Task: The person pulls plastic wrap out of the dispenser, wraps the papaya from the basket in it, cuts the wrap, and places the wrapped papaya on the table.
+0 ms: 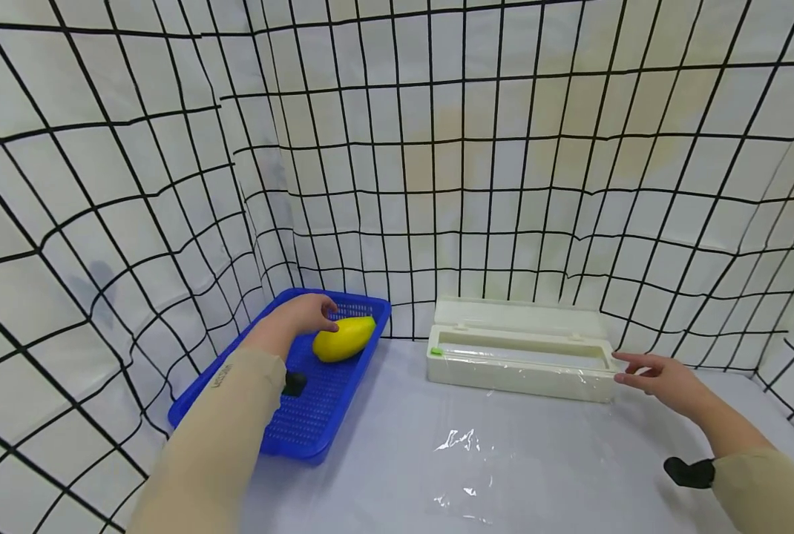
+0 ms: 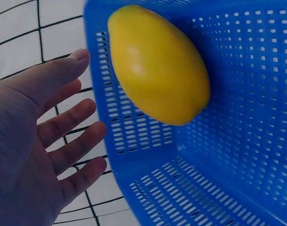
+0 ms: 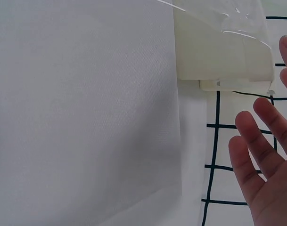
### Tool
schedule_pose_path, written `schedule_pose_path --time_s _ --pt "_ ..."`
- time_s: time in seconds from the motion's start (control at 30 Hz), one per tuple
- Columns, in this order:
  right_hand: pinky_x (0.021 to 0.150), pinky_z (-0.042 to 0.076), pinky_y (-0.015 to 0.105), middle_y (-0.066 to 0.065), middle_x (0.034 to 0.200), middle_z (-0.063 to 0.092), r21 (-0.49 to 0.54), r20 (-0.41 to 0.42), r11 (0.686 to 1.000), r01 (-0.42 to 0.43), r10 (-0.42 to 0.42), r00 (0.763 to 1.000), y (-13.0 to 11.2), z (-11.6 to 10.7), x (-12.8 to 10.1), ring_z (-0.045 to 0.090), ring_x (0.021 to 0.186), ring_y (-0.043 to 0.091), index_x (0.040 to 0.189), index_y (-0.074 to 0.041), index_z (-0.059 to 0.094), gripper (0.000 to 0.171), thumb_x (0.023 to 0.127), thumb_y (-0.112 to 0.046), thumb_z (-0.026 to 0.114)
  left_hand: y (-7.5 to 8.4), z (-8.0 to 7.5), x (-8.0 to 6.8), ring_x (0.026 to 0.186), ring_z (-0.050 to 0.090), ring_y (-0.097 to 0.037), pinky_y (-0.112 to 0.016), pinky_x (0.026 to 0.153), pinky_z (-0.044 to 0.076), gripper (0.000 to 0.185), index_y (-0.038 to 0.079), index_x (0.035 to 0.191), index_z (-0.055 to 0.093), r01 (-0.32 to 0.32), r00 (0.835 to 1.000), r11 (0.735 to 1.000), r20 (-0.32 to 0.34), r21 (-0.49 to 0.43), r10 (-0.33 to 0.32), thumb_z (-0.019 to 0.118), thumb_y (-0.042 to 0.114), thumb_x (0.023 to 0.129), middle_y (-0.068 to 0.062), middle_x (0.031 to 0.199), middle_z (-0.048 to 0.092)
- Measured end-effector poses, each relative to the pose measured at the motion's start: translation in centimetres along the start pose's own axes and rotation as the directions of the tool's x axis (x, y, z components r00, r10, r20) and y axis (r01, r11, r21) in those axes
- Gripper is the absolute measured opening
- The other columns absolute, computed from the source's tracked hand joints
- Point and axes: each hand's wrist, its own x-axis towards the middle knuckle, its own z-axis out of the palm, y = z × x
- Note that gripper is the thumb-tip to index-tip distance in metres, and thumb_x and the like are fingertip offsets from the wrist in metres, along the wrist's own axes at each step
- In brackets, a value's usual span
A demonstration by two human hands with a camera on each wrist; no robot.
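Head view: yellow mango [image 1: 344,338] just beside spread left fingers [image 1: 321,310], in basket [image 1: 306,437].

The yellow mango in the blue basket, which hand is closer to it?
Left. The left hand reaches over the blue basket beside the mango; the right hand is far off by the cling film dispenser.

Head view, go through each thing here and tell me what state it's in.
mango: lying whole in the basket
blue basket: upright on the table
wrap dispenser: lid open, film pulled out
cling film: spread on the table
left hand: open at the mango
right hand: open beside the dispenser
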Motion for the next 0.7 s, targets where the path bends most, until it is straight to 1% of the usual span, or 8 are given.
schedule_pose_path --time_s 0.17,0.27,0.4,0.47,0.6,0.7 --pt "0.070 0.048 0.033 0.017 0.121 0.058 0.015 0.010 1.000 -0.017 0.017 1.000 0.4 0.4 0.2 0.057 0.102 0.030 0.143 -0.005 0.051 0.071 0.091 -0.051 0.067 -0.7 1.1 1.5 0.127 0.049 -0.040 -0.056 0.105 0.040 0.057 0.005 0.143 0.049 0.049 0.998 0.999 0.028 -0.012 -0.049 0.069 0.028 0.094 -0.022 0.141 0.051" --pt "0.070 0.048 0.033 0.018 0.122 0.058 0.019 0.009 1.000 -0.016 0.016 1.000 0.5 0.5 0.2 0.057 0.101 0.030 0.143 -0.004 0.051 0.069 0.092 -0.049 0.066 -0.7 1.6 2.0 0.131 0.045 -0.042 -0.058 0.105 0.038 0.061 0.007 0.146 0.047 0.073 0.997 0.997 0.039 -0.015 -0.073 0.071 0.028 0.093 -0.024 0.145 0.046" --pt "0.071 0.048 0.033 0.019 0.121 0.059 0.031 -0.007 0.999 -0.015 0.016 1.000 0.6 0.6 0.3 0.058 0.100 0.029 0.142 -0.005 0.053 0.068 0.092 -0.048 0.067 -0.7 2.2 2.7 0.137 0.035 -0.046 -0.062 0.108 0.033 0.064 0.011 0.148 0.046 0.099 0.994 0.995 0.050 -0.001 -0.098 0.072 0.028 0.092 -0.025 0.153 0.035" --pt "0.070 0.048 0.033 0.019 0.121 0.059 0.034 -0.014 0.999 -0.014 0.015 1.000 0.6 0.7 0.3 0.058 0.100 0.029 0.142 -0.005 0.054 0.068 0.091 -0.048 0.068 -0.8 2.6 3.2 0.139 0.032 -0.047 -0.064 0.109 0.031 0.066 0.013 0.149 0.045 0.118 0.991 0.993 0.064 -0.009 -0.117 0.073 0.028 0.091 -0.024 0.155 0.032" --pt "0.071 0.049 0.034 0.019 0.121 0.059 0.041 -0.019 0.999 -0.018 0.019 1.000 0.8 0.8 0.4 0.058 0.099 0.028 0.142 -0.006 0.054 0.068 0.091 -0.049 0.068 -1.3 3.6 4.0 0.137 0.035 -0.046 -0.065 0.109 0.028 0.071 0.016 0.152 0.040 0.150 0.985 0.987 0.092 -0.053 -0.145 0.075 0.025 0.090 -0.023 0.154 0.034" --pt "0.071 0.049 0.035 0.018 0.122 0.059 0.053 -0.019 0.998 -0.026 0.027 0.999 0.9 1.0 0.4 0.057 0.099 0.028 0.142 -0.007 0.054 0.068 0.091 -0.049 0.068 -1.5 4.1 4.3 0.135 0.037 -0.045 -0.065 0.109 0.028 0.074 0.018 0.153 0.039 0.161 0.984 0.983 0.091 -0.084 -0.154 0.076 0.020 0.089 -0.021 0.154 0.036"
